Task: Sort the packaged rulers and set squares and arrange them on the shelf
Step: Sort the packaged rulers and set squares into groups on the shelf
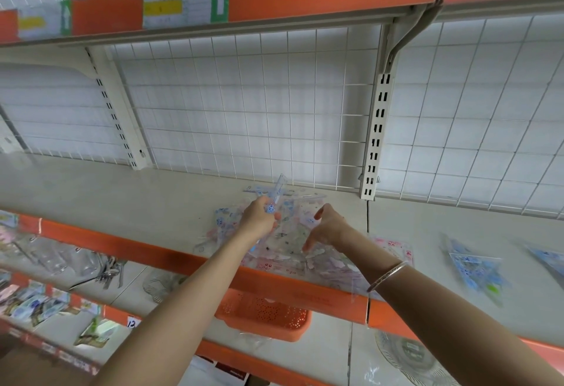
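Two hands, left hand (259, 220) and right hand (329, 227), one packaged ruler (276, 195) in the left, one pile (290, 242) of overlapping packs, number within it unclear through blur, two blue set-square packs (474, 269) (549, 259), one orange basket (265, 314), two shelf labels (183, 4) (42, 19), one bracelet (386, 275).

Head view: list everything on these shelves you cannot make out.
All in the head view.
1. Pile of packaged rulers: left hand and right hand cover its middle; overlapping clear wrappers defeat a count.
2. Price labels overhead: blurred, print illegible.
3. Set squares at right: motion blur hides markings.
4. Packet far right: cut by the frame edge.
5. Orange basket: shelf lip hides its contents.
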Demonstrator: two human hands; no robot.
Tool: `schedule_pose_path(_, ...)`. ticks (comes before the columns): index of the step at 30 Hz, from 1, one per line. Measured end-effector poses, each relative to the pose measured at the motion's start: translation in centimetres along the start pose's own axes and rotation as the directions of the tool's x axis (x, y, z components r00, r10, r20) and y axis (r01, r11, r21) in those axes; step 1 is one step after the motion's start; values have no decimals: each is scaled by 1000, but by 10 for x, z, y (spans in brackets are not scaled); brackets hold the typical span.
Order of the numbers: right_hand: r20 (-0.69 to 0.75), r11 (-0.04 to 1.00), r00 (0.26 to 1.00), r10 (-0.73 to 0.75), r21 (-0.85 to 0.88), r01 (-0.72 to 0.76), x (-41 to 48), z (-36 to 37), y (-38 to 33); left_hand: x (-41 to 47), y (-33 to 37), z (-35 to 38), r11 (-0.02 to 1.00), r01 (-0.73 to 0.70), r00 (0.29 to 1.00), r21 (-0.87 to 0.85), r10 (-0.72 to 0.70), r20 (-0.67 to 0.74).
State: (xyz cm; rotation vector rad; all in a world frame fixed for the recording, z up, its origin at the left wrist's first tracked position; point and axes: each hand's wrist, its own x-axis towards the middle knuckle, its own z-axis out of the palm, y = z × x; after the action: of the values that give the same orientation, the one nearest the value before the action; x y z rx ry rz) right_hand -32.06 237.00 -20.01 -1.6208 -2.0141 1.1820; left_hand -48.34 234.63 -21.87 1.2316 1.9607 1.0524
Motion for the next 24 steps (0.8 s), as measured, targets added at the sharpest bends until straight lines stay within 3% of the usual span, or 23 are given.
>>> schedule_pose_path(7,127,1000,992,14,8,-15,-4,-11,-1,-1,4,6,999,38,998,-29,-37,48)
schedule_pose_path(11,126,999,992,-8,43,3,-5,-14,0,-4,9,15,985,76,993,-157,-61,98)
schedule_pose_path(20,187,1000,982,-25,13,23,-6,-23,3,3,17,26,972,151,988,-183,-143,57)
schedule_pose_path(24,61,989,998,9,146,-18,-2,-39,9,6,21,24,969,166,985,-182,-154,79)
